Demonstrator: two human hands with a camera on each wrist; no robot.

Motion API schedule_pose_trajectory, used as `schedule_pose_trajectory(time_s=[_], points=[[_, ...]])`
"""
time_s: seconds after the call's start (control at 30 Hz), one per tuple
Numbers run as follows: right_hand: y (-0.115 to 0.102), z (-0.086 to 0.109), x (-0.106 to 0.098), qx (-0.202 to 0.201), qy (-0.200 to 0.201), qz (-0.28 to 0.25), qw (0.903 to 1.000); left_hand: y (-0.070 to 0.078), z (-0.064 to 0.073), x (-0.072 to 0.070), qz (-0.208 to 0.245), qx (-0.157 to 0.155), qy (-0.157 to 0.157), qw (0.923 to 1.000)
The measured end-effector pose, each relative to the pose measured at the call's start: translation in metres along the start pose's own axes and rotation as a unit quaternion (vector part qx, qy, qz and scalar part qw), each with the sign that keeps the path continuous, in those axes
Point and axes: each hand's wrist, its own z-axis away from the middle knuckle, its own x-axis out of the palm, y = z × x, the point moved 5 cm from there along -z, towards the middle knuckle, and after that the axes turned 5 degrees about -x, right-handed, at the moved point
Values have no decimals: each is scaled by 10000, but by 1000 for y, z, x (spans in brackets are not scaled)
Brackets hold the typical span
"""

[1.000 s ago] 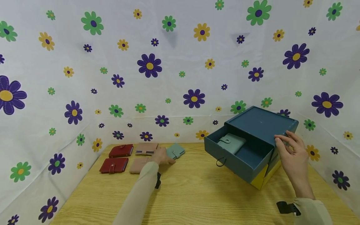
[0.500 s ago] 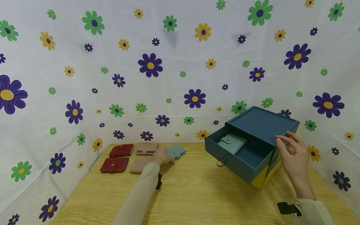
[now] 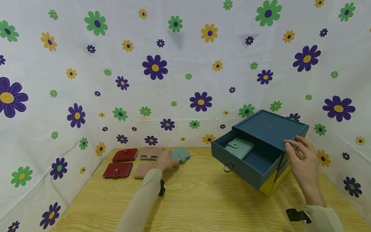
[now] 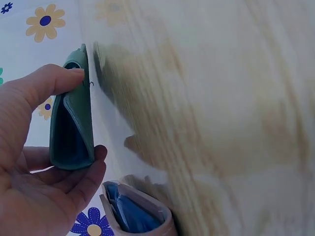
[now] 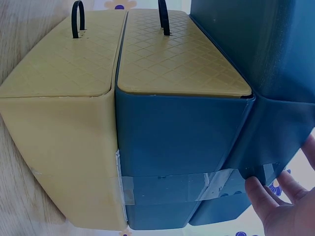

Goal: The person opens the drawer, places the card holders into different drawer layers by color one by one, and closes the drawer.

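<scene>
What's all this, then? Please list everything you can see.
Table: one, light wood, beneath everything
Red wallets: two, red, table's left end
Pink wallets: two, pink, right of the red ones
Green wallets: two, green, one gripped, one in the open drawer
Drawer unit: one, blue and yellow, table's right
Pull loops: three, dark, on drawer fronts
Flowered cloth: count unclear, white, behind the table
Sleeves: two, beige, bottom of the head view
Straps: two, black, at the cuffs
Left hand: one, gripping a green wallet
Right hand: one, touching the drawer unit
</scene>
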Motion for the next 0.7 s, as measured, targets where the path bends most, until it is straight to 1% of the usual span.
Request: schedule_pose_trajectory(time_s=[0.1, 0.2, 0.27, 0.47, 0.6, 0.7], points=[[1, 0, 0, 4, 0, -7, 10000, 1, 2, -3, 237, 120, 99, 9996], [2, 0, 0, -6, 23, -34, 10000, 3, 4, -7, 551, 286, 127, 9980], [2, -1, -1, -10, 42, -42, 10000, 5, 5, -11, 665, 374, 137, 9970], [1, -2, 0, -19, 55, -60, 10000, 15, 4, -21, 429, 812, 367, 9951], [1, -2, 0, 2, 1, -33, 10000, 19, 5, -24, 388, 869, 437, 9945], [2, 0, 0, -12, -40, -5, 10000, 22, 8, -26, 406, 898, 465, 9940]])
